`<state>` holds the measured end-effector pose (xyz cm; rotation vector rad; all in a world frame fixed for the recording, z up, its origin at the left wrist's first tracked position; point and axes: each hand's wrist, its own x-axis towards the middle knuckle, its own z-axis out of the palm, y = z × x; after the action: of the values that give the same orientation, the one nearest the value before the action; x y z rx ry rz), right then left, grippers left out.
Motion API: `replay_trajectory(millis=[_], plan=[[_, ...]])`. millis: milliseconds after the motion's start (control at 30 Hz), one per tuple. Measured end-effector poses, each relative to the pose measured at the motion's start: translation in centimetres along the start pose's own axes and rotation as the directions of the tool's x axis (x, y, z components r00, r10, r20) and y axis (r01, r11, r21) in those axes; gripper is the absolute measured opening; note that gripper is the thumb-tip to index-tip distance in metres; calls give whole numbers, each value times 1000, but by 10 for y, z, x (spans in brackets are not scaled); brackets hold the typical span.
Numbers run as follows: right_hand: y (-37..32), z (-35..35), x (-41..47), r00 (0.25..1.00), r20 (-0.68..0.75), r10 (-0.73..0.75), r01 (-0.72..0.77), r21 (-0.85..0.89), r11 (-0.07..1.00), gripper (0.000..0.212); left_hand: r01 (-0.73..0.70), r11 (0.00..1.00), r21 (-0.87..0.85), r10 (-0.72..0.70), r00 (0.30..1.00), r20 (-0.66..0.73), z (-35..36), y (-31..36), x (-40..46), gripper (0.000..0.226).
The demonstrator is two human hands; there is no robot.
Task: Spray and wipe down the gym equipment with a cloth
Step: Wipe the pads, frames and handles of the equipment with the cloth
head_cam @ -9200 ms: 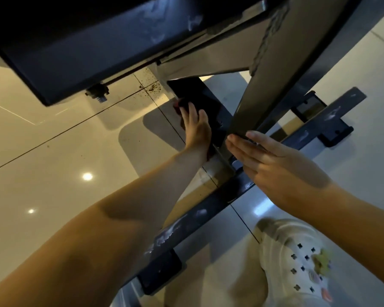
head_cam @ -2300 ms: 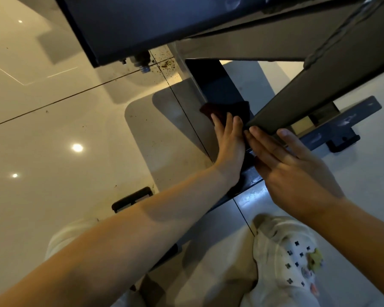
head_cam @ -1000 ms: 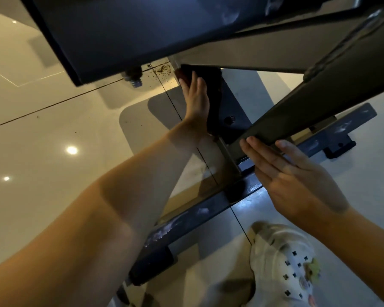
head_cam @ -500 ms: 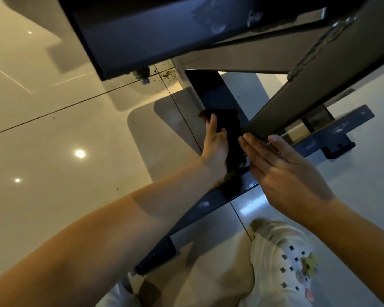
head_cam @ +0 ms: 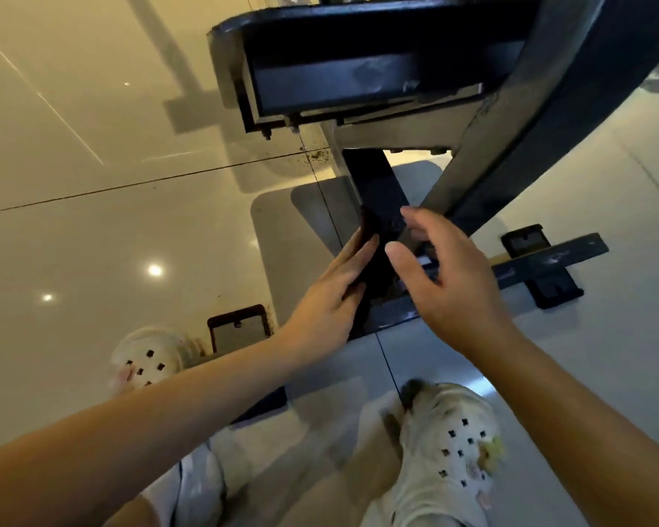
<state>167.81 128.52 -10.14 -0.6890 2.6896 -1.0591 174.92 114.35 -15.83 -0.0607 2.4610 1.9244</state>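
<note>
Hands, two: left (head_cam: 326, 298) flat on one upright post (head_cam: 377, 192), perhaps pressing a cloth; right (head_cam: 446, 275) spread, empty.

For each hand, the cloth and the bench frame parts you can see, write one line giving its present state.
Left hand: fingers straight, pressing the cloth against the post.
Right hand: fingers loosely spread, holding nothing, just in front of the slanted beam.
Cloth: dark, pinned flat on the post, mostly in shadow.
Upright post: dark, standing on the base bar.
Slanted beam: leaning, scuffed.
Base bar: lying flat on the floor, smudged.
</note>
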Motion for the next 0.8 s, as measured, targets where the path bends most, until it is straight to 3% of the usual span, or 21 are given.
replay_trajectory(millis=[133, 233, 400, 500, 600, 700, 800], plan=[[-13, -5, -14, 990, 38, 135, -140, 193, 971, 33, -178, 943, 281, 163, 984, 75, 7, 5, -29, 71], [-9, -13, -30, 988, 15, 154, -152, 264, 953, 13, -246, 882, 402, 210, 969, 133, 15, 18, -35, 79], [6, -28, -51, 975, -94, 199, -148, 391, 909, 6, -373, 712, 595, 263, 927, 266, 30, 33, -39, 80], [-1, -43, -55, 975, -192, 109, -28, 384, 923, 10, -447, 747, 492, 365, 895, 257, 28, 52, -33, 62], [-21, -64, -51, 968, -241, -70, 159, 371, 915, 15, -410, 865, 288, 417, 908, 39, 15, 77, -28, 31], [-46, -83, -44, 943, -224, -246, 311, 326, 893, 19, -285, 951, 119, 304, 933, -191, -8, 102, -18, 41], [-69, -94, -32, 902, -264, -340, 403, 237, 884, 13, -225, 974, 35, 227, 953, -203, -29, 123, -8, 41]])
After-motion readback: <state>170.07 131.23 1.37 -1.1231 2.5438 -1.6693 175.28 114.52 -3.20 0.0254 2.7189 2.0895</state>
